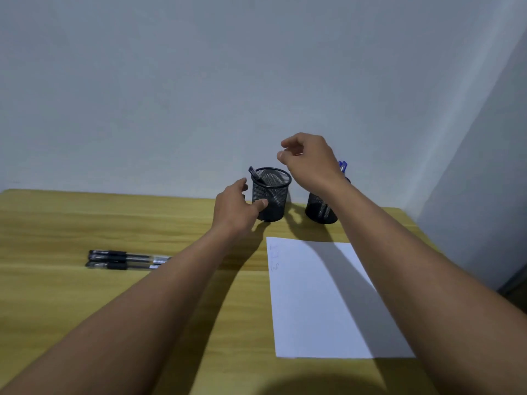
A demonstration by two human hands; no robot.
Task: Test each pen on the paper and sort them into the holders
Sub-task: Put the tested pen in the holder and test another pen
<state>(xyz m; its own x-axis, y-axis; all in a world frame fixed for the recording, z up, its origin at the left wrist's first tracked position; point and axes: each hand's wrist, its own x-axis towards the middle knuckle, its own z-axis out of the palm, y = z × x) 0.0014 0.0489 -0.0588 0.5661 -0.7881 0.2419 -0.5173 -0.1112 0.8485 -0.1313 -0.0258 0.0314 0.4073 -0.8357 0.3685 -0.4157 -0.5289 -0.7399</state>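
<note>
Two black gel pens (128, 260) lie side by side on the left part of the table, parallel, their clear barrels ending in dark rubber grips and caps; they touch or nearly touch each other. A third black pen (258, 178) leans tilted inside the near mesh holder (271, 195), its capped end poking over the left of the rim. This holder is a round cup of fine black wire mesh with a solid rim and a darker base. A second mesh holder (320, 210) of the same make stands just to its right, partly hidden by the right forearm; blue pen caps (342, 165) rise out of it behind the wrist.

A plain white sheet of paper (322, 303) lies flat in front of the holders, with a few faint scribbles (274, 258) near its top left corner.

The left hand (235, 208) is beside the near holder, fingers loosely spread, the thumb touching or almost touching the mesh wall; it grips nothing. The right hand (309, 161) hovers above and between the two holders, fingers curled slackly, thumb and forefinger apart, empty.

The table (85, 223) is smooth yellow wood-grain laminate. Behind it stands a flat, pale grey wall (199, 81).
</note>
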